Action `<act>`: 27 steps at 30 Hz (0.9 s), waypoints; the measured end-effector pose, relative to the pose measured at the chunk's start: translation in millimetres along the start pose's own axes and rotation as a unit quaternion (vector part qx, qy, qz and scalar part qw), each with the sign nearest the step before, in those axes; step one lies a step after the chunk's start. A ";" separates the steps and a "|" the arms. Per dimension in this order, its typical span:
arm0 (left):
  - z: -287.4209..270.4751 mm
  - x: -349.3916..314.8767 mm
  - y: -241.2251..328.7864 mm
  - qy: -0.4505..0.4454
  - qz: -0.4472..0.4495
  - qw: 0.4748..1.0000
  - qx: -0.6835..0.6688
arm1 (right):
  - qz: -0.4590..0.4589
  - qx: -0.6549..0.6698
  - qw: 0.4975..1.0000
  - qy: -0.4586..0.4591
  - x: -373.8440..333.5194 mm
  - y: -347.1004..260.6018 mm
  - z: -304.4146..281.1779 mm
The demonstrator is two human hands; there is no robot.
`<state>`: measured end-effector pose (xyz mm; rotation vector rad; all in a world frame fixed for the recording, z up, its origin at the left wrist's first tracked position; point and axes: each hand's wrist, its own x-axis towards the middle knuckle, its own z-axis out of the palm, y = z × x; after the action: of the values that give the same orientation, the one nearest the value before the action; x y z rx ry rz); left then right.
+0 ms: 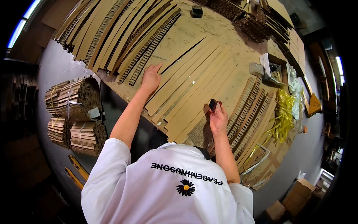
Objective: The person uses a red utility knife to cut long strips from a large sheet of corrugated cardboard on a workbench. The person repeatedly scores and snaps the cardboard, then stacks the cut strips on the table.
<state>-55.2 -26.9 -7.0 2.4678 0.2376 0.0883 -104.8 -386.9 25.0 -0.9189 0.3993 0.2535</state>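
Our right hand (219,119) grips a black block (213,104); our left hand (151,78), loosely uncurled, is near the strips (194,91), which lie on the surface (173,44) between both hands.

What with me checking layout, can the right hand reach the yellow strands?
Probably yes: only cardboard strips lie between the right hand and the yellow strands, though the held dark block may need setting down.

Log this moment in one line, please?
left hand: near flat cardboard strips | right hand: holding small dark object | yellow strands: at right
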 end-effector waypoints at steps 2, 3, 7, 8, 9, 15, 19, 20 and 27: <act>0.2 -0.5 -2.9 0.014 0.032 0.999 -0.027 | 0.005 -0.018 1.000 -0.015 0.6 2.9 8.9; 1.1 1.1 -5.6 0.018 0.028 0.998 -0.049 | 0.017 -0.024 0.999 -0.025 2.1 5.1 16.5; 8.2 17.4 0.1 0.036 -0.035 0.998 -0.022 | 0.060 -0.042 0.997 -0.038 11.6 21.6 49.2; 11.2 19.9 7.6 0.037 -0.064 0.997 0.009 | 0.071 -0.046 0.996 -0.041 13.9 24.0 55.4; 8.1 24.6 29.3 0.035 -0.091 0.994 0.040 | 0.077 -0.052 0.995 -0.042 16.1 20.5 55.8; 20.3 21.4 36.1 0.141 -0.158 0.964 0.159 | 0.156 -0.071 0.982 -0.079 4.8 39.0 88.5; 51.2 16.4 46.2 0.252 -0.194 0.937 0.146 | 0.213 -0.087 0.965 -0.125 16.3 28.6 74.0; 50.7 15.3 50.9 0.267 -0.210 0.930 0.138 | 0.232 -0.092 0.958 -0.137 22.5 22.5 66.6; 48.2 18.1 66.2 0.258 -0.199 0.940 0.104 | 0.273 -0.440 0.826 -0.224 48.4 -55.1 96.5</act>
<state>-21.7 -103.8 -4.1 2.5036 1.0105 0.5637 -18.8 -338.9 95.5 -1.5865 0.0713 1.2388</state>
